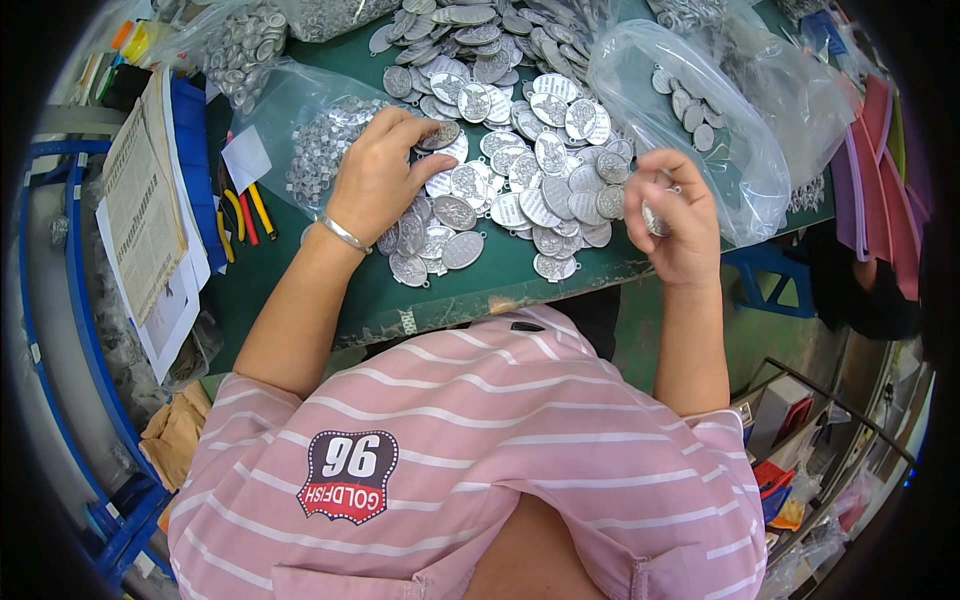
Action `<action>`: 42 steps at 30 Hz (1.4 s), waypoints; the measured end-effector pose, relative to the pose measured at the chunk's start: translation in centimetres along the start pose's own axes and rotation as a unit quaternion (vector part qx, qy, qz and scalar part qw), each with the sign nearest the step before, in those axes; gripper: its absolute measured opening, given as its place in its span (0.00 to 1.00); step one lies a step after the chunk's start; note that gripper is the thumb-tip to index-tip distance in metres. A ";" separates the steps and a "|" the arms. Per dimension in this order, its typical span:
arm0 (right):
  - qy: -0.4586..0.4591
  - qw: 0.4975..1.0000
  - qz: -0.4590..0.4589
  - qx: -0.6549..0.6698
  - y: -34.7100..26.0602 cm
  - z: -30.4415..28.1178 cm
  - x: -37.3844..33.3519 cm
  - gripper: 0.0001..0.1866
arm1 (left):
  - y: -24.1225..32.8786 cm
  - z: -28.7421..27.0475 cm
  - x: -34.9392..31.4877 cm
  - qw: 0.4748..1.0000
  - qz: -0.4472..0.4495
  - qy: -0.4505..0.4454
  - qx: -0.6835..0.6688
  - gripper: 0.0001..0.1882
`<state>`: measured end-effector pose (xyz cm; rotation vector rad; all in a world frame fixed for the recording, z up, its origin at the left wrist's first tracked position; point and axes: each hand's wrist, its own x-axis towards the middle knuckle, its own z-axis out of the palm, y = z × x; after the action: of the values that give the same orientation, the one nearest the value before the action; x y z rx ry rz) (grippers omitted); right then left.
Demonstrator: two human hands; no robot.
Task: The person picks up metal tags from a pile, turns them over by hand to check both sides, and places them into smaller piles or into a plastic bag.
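Observation:
A broad pile of oval silver-coloured medals [555, 195], each with a small loop at its end, covers the middle of the green table. At the pile's left side, my left hand [375, 180] grips one darker, tilted medal [438, 136] between thumb and fingers. To the right of the pile, my right hand [682, 225] is raised with its fingers curled. A medal [656, 218] shows partly inside it; the fingers hide the rest, and they are slightly blurred.
A clear bag of small metal cubes [325, 150] lies left of the pile. On the right is an open plastic bag [735, 165] with several medals inside. Pliers and other coloured-handled tools [245, 212] lie near the blue bin [190, 150]. The table's worn front edge [500, 305] runs before me.

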<state>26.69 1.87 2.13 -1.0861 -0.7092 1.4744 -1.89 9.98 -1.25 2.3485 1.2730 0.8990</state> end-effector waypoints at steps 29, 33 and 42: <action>-0.029 0.996 0.066 0.057 1.9 1.2 0.1 0.10 | 3.1 -1.6 -1.7 0.641 -0.361 0.008 -0.677 0.10; -0.022 0.990 0.036 0.132 0.5 2.6 -0.3 0.04 | 3.0 -3.0 -1.3 0.595 -0.354 0.025 -0.721 0.10; -0.069 0.810 -0.235 -0.532 1.9 4.2 -0.2 0.18 | 1.5 -2.6 -1.6 0.697 -0.255 -0.015 -0.670 0.08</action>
<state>22.05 1.86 2.19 -1.4495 -1.8880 0.6470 -3.30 7.78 0.86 0.7803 0.6709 1.0150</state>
